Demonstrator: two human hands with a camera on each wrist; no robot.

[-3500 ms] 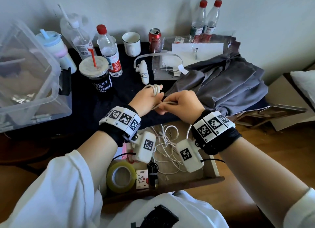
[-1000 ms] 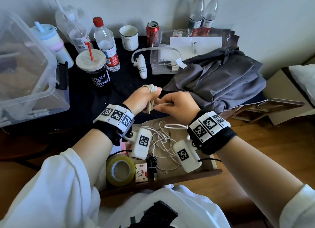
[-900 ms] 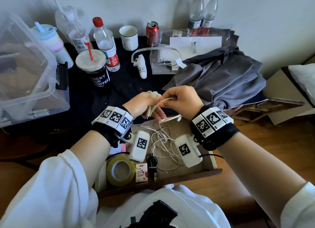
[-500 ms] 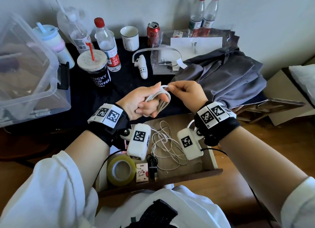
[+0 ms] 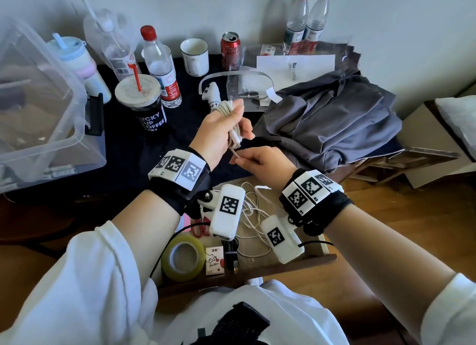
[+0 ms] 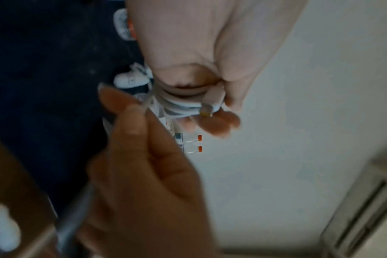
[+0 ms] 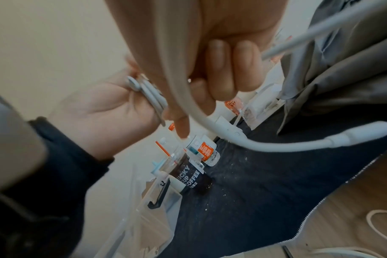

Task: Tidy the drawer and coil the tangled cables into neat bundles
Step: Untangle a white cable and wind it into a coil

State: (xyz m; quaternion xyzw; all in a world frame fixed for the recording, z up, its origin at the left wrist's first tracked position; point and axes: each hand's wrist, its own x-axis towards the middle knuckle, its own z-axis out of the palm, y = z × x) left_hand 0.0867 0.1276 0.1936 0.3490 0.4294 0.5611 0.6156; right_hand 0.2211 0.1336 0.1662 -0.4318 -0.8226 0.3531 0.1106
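Note:
My left hand (image 5: 238, 124) is raised over the dark table and grips an upright coil of white cable (image 5: 226, 110) wound round its fingers. Just below it, my right hand (image 5: 238, 160) pinches the coil's loose tail (image 5: 235, 152). In the left wrist view the coil (image 6: 183, 106) sits under the curled fingers, with a plug end showing. In the right wrist view the tail (image 7: 201, 122) runs under my right fingers, and the left hand (image 7: 113, 108) holds the coil (image 7: 149, 98). The open drawer (image 5: 319, 261) lies below my wrists with more tangled white cables (image 5: 253, 214).
In the drawer lie a tape roll (image 5: 183, 258), a small card box (image 5: 215, 259), a black cable (image 5: 231, 254) and red scissors (image 5: 199, 227). On the table stand a clear bin (image 5: 38, 118), a coffee cup (image 5: 145, 110), bottles, a mug (image 5: 194, 57), a can and grey cloth (image 5: 329, 118).
My left hand has lifted and turned the coil upright. My right hand has dropped from the top of the coil to below it, holding the tail.

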